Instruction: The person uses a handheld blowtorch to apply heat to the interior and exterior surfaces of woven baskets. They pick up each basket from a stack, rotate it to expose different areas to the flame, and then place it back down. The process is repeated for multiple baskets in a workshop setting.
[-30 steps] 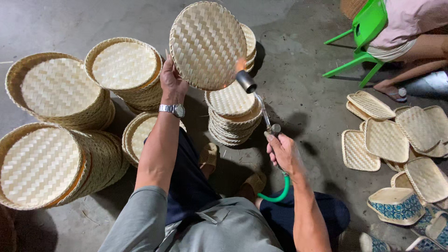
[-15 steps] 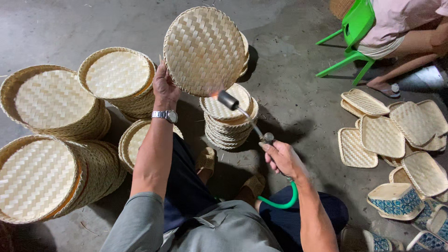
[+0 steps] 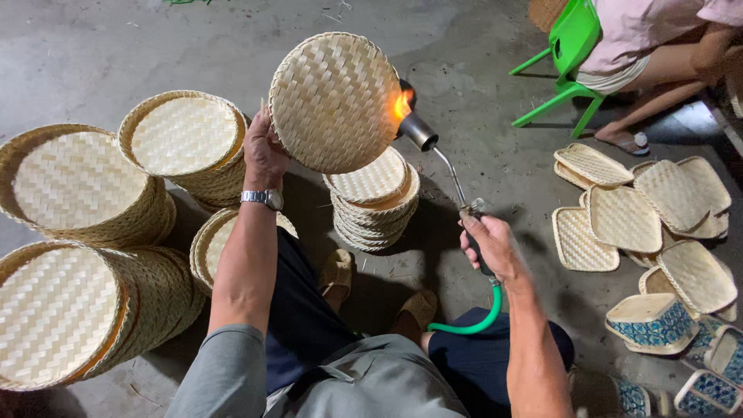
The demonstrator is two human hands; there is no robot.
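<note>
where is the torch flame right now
In the head view the flame sits upper centre, at the right edge of the round woven tray held up by the left hand, above a stack of trays; the right hand holds the torch.

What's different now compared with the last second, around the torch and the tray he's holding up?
The gas torch in the right hand swung up to the edge of the round woven tray, and its flame now licks the rim. The left hand still holds the tray upright. The stack of trays below stayed put.
</note>
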